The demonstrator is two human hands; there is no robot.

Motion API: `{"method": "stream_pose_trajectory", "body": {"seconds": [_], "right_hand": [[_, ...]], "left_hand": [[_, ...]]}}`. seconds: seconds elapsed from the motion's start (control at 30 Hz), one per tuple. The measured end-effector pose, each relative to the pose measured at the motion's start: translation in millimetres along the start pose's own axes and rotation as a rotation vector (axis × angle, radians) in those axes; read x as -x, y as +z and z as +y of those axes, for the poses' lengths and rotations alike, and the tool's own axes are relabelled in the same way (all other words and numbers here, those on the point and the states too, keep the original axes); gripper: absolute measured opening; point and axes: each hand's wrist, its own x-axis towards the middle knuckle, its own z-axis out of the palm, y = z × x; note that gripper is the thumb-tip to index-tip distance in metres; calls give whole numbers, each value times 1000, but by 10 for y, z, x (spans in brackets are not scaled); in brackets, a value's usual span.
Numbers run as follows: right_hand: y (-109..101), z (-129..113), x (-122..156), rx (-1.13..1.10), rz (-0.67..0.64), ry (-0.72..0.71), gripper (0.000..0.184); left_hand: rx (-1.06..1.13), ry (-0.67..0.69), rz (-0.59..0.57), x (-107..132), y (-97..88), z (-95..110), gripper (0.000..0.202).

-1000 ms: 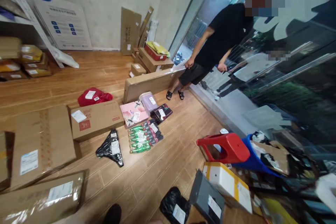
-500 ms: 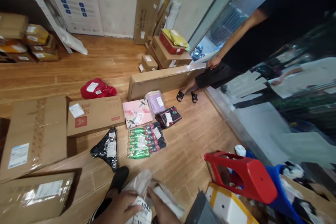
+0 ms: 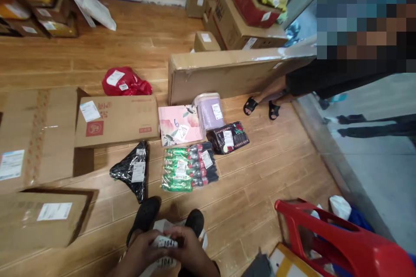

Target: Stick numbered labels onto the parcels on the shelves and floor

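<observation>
At the bottom of the view both my hands meet over a strip of printed number labels [image 3: 167,262], reading 1042 and 1043. My left hand [image 3: 145,244] grips the strip from the left with curled fingers. From the other side my right hand [image 3: 188,246] pinches its upper edge. Whitish plastic [image 3: 161,225] shows behind and below the hands. Just beyond my feet lie a black plastic-wrapped parcel [image 3: 131,172], tagged 1042, and a pack of green and dark bottles [image 3: 188,169], which carries white labels.
Cartons [image 3: 118,119] lie on the left, near a red bag [image 3: 125,81]. A pink floral box [image 3: 178,124], a lilac package [image 3: 208,110] and a dark patterned package [image 3: 229,137] are ahead. A person stands by a long carton [image 3: 227,73]. A red stool [image 3: 344,233] is at right.
My view has tilted down and shifted. My hands have drawn together on the number labels, and my other shoe has come into view. The floor parcels keep their arrangement.
</observation>
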Motion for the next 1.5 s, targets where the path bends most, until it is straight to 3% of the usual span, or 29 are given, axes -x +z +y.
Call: {"method": "stream_pose_trajectory", "body": {"seconds": [0.1, 0.17, 0.27, 0.37, 0.5, 0.63, 0.73, 0.8, 0.93, 1.03, 1.1, 1.23, 1.4, 1.5], "right_hand": [[-199, 316, -366, -185, 129, 134, 54], [-422, 458, -599, -226, 117, 190, 54], [-794, 607, -978, -231, 100, 218, 53], [-1071, 695, -1400, -215, 107, 217, 50], [-1245, 734, -1934, -208, 61, 261, 52], [-1267, 828, -2345, -110, 37, 258, 52], [-1186, 992, -2558, -40, 101, 197, 48], [-1112, 1119, -2654, -39, 185, 160, 47], [-997, 1349, -2740, -83, 292, 193, 52], [-903, 1525, -2751, -106, 335, 211, 55], [-811, 1656, -2749, -103, 397, 156, 54], [-666, 1840, -2711, -75, 546, -5, 42], [-862, 1720, -2610, 14, 594, -104, 25], [-1058, 1587, -2587, 74, 540, -126, 21]], "left_hand": [[101, -85, 87, -404, 144, -160, 41], [139, -93, 78, -734, 188, -247, 44], [141, -55, 9, -1292, 169, -393, 44], [93, -50, 14, -1853, 77, -579, 37], [63, -45, -1, -2454, -102, -863, 31], [133, 11, -146, -2818, -242, -1211, 39], [278, -3, -220, -2956, -278, -1470, 52], [295, -21, -161, -2986, -281, -1591, 54], [144, 68, -8, -2948, -313, -1743, 44], [90, 72, -57, -2925, -377, -1877, 42], [15, 41, -77, -2931, -410, -1971, 42], [-123, 63, 10, -2916, -399, -2067, 43], [-211, 102, -224, -2790, -393, -2042, 40], [-343, 136, -270, -2753, -431, -2079, 38]]}}
